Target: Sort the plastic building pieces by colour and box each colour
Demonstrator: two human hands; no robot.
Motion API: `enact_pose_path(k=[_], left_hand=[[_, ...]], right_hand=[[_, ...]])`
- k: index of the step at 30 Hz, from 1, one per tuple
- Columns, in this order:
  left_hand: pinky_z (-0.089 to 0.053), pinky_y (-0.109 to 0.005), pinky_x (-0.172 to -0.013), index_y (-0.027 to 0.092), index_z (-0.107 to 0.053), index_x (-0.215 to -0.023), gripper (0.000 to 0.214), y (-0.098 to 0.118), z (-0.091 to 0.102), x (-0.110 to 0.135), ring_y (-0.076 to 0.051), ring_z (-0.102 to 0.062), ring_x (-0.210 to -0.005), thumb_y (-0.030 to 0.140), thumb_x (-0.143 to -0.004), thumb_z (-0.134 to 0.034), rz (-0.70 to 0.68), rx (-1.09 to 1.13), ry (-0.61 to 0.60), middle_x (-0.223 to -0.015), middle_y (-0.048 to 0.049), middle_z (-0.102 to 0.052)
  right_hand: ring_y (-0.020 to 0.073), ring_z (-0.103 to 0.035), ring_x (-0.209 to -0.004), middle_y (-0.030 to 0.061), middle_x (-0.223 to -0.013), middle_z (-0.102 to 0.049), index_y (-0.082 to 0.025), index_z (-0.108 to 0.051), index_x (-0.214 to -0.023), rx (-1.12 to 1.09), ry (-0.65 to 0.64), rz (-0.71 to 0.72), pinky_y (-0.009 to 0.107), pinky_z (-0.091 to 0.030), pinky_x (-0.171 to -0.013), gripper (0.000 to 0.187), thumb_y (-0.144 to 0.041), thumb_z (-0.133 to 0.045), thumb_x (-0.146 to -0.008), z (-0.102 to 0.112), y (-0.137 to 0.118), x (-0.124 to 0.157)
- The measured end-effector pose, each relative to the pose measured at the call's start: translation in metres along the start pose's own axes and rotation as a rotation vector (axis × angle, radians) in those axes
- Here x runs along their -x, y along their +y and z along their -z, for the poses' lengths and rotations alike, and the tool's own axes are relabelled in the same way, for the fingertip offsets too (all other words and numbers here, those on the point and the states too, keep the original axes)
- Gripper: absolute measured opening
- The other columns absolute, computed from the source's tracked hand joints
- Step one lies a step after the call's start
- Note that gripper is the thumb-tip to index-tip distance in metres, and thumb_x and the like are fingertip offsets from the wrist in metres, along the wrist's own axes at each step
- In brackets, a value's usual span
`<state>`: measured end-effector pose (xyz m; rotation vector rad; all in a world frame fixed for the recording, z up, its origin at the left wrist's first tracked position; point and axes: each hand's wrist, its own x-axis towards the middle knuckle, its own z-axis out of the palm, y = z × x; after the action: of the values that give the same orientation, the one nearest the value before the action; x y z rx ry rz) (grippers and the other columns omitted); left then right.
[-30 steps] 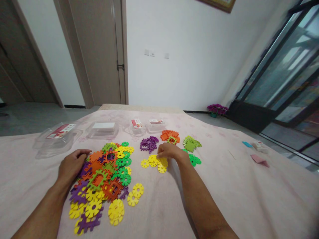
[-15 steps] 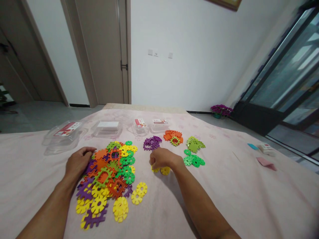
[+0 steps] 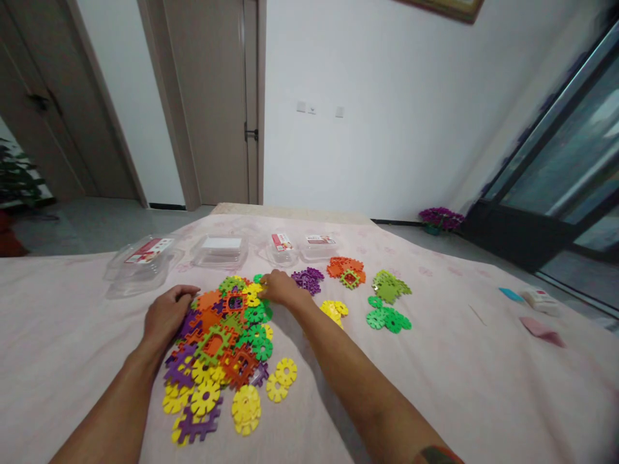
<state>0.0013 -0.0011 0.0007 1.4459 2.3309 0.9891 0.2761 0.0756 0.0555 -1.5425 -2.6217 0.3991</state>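
Note:
A big mixed pile of plastic interlocking pieces (image 3: pixel 222 348) in yellow, orange, green and purple lies on the pink sheet (image 3: pixel 459 386). My left hand (image 3: pixel 167 316) rests curled on the pile's left edge. My right hand (image 3: pixel 280 288) reaches across to the pile's far right edge, fingertips pinched at a yellow piece there. To the right lie sorted groups: a yellow group (image 3: pixel 333 310), a purple group (image 3: pixel 308 280), an orange group (image 3: pixel 345 269), a light green group (image 3: pixel 389 286) and a bright green group (image 3: pixel 387 318).
Several clear plastic boxes (image 3: pixel 220 250) with labels stand along the far side of the sheet. Small blue, white and pink items (image 3: pixel 534 309) lie at the far right. A door, a white wall and a glass sliding door surround the bed.
My right hand left the yellow group and moved left to the mixed pile's far edge. The camera view shifted left. My left hand stayed on the pile.

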Motion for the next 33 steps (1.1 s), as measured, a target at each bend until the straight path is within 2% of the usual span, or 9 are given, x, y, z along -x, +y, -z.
enact_pose_path(k=[3, 6, 8, 14, 18, 21, 24, 29, 33], left_hand=[[-0.046, -0.031, -0.069, 0.027, -0.074, -0.100, 0.030, 0.002, 0.001, 0.001, -0.023, -0.068, -0.085, 0.036, -0.081, -0.052, 0.023, 0.039, -0.019, -0.099, -0.0020, -0.076], [-0.045, -0.031, -0.070, 0.027, -0.074, -0.100, 0.030, 0.003, 0.002, 0.001, -0.024, -0.068, -0.085, 0.035, -0.081, -0.052, 0.022, 0.053, -0.014, -0.099, -0.0023, -0.076], [-0.045, -0.031, -0.070, 0.027, -0.074, -0.099, 0.030, 0.004, 0.003, 0.002, -0.024, -0.068, -0.085, 0.035, -0.080, -0.053, 0.020, 0.053, -0.010, -0.097, -0.0024, -0.076], [-0.045, -0.031, -0.068, 0.027, -0.074, -0.099, 0.030, 0.004, 0.003, 0.001, -0.024, -0.068, -0.084, 0.034, -0.081, -0.052, 0.030, 0.055, -0.015, -0.098, -0.0024, -0.076], [-0.045, -0.031, -0.068, 0.028, -0.074, -0.101, 0.031, 0.000, 0.000, -0.001, -0.023, -0.067, -0.083, 0.036, -0.081, -0.052, 0.033, 0.057, -0.021, -0.098, -0.0024, -0.076], [-0.045, -0.030, -0.068, 0.028, -0.074, -0.101, 0.031, -0.001, 0.000, -0.001, -0.023, -0.067, -0.083, 0.037, -0.081, -0.052, 0.026, 0.067, -0.021, -0.098, -0.0023, -0.076], [-0.044, -0.031, -0.068, 0.028, -0.074, -0.101, 0.031, -0.001, 0.000, -0.001, -0.024, -0.067, -0.082, 0.037, -0.080, -0.052, 0.024, 0.056, -0.022, -0.096, -0.0031, -0.076], [-0.044, -0.032, -0.067, 0.027, -0.074, -0.102, 0.032, -0.001, 0.001, 0.000, -0.025, -0.066, -0.081, 0.038, -0.081, -0.052, 0.013, 0.034, -0.032, -0.096, -0.0051, -0.076], [-0.044, -0.032, -0.066, 0.027, -0.074, -0.101, 0.032, 0.000, 0.001, -0.001, -0.025, -0.067, -0.081, 0.037, -0.080, -0.052, 0.001, 0.022, -0.025, -0.096, -0.0053, -0.076]], right_hand=[[0.0334, -0.061, -0.112, 0.0139, -0.125, -0.060, -0.029, -0.065, -0.127, 0.010, -0.028, -0.012, 0.039, -0.051, -0.084, 0.050, -0.043, -0.068, -0.079, -0.003, -0.001, -0.014], [0.0301, -0.061, -0.111, 0.0100, -0.126, -0.059, -0.037, -0.062, -0.129, 0.006, -0.063, 0.030, 0.037, -0.050, -0.086, 0.050, -0.043, -0.068, -0.080, -0.005, 0.003, -0.022], [0.0284, -0.061, -0.111, 0.0089, -0.125, -0.059, -0.038, -0.062, -0.129, -0.003, -0.078, 0.053, 0.036, -0.049, -0.086, 0.049, -0.042, -0.069, -0.080, -0.005, 0.006, -0.024], [0.0230, -0.063, -0.098, 0.0073, -0.117, -0.063, -0.027, -0.067, -0.117, -0.096, -0.008, 0.042, 0.027, -0.046, -0.075, 0.050, -0.035, -0.078, -0.069, -0.009, 0.012, -0.025], [0.0200, -0.062, -0.093, 0.0049, -0.107, -0.069, -0.021, -0.067, -0.111, -0.131, 0.059, 0.035, 0.024, -0.042, -0.072, 0.038, -0.034, -0.074, -0.075, -0.013, 0.014, -0.017], [0.0179, -0.062, -0.093, 0.0032, -0.103, -0.071, -0.019, -0.067, -0.108, -0.177, 0.126, 0.038, 0.023, -0.040, -0.073, 0.031, -0.035, -0.070, -0.082, -0.009, 0.017, -0.003], [0.0166, -0.062, -0.087, 0.0028, -0.096, -0.072, -0.018, -0.069, -0.102, -0.223, 0.178, 0.022, 0.023, -0.039, -0.070, 0.024, -0.033, -0.068, -0.084, 0.005, 0.026, 0.019], [0.0160, -0.063, -0.079, 0.0038, -0.091, -0.072, -0.017, -0.071, -0.095, -0.137, 0.161, -0.084, 0.023, -0.037, -0.064, 0.018, -0.028, -0.063, -0.083, 0.039, 0.056, 0.073], [0.0189, -0.065, -0.085, 0.0040, -0.096, -0.074, -0.021, -0.073, -0.098, -0.035, 0.090, -0.229, 0.024, -0.040, -0.066, 0.022, -0.033, -0.065, -0.081, 0.055, 0.078, 0.110]])
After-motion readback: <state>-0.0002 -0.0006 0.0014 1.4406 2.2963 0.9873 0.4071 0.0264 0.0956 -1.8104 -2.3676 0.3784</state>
